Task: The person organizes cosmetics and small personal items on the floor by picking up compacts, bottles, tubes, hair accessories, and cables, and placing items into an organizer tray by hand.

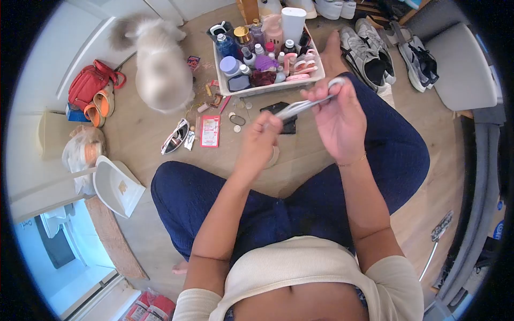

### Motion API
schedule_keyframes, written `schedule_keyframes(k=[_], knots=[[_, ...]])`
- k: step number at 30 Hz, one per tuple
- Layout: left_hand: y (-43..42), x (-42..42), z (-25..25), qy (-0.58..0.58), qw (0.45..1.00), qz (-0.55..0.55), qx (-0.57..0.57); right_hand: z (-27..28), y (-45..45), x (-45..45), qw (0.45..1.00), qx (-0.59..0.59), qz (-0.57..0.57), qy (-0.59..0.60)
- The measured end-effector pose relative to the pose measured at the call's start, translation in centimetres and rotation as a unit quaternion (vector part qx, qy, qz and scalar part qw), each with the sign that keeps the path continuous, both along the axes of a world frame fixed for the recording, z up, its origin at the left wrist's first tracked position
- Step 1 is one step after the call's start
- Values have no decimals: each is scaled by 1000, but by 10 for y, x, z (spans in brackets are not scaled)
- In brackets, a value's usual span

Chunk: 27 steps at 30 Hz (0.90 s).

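A thin whitish, shiny strip [302,108], blurred by motion, stretches between my two hands above the floor. My left hand [261,140] has its fingers closed round the strip's lower left end. My right hand [341,119] pinches the other end between thumb and fingers, palm partly showing. Just beyond them stands a white basket [251,91] packed with bottles, jars and a purple item. Beneath the strip a flat black item [282,119] lies on the floor. To the left are a red and white packet [210,131] and sunglasses [175,137].
A fluffy cat [162,72] is at the upper left, near a red bag [89,84] and orange shoes [99,107]. A white dustpan [118,186] lies at the left. Sneakers [365,55] and a grey-white bin [463,67] stand at the right.
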State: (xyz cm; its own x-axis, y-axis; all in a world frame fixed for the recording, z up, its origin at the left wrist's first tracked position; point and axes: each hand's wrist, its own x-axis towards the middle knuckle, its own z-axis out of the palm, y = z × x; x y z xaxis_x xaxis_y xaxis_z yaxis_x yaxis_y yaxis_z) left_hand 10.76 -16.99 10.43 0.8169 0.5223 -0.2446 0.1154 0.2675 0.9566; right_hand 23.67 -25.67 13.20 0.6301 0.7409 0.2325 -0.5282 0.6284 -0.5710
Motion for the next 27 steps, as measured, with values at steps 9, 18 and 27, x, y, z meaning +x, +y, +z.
schedule_keyframes(k=[9, 18, 27], knots=[[39, 31, 41, -233, 900, 319, -183, -54, 11, -44, 944, -314, 48, -84], [31, 48, 34, -246, 932, 214, -160, -21, 18, -40, 836, -331, -49, -436], [32, 44, 10, -267, 884, 274, -270, -40, 16, -54, 721, -421, -141, -532]])
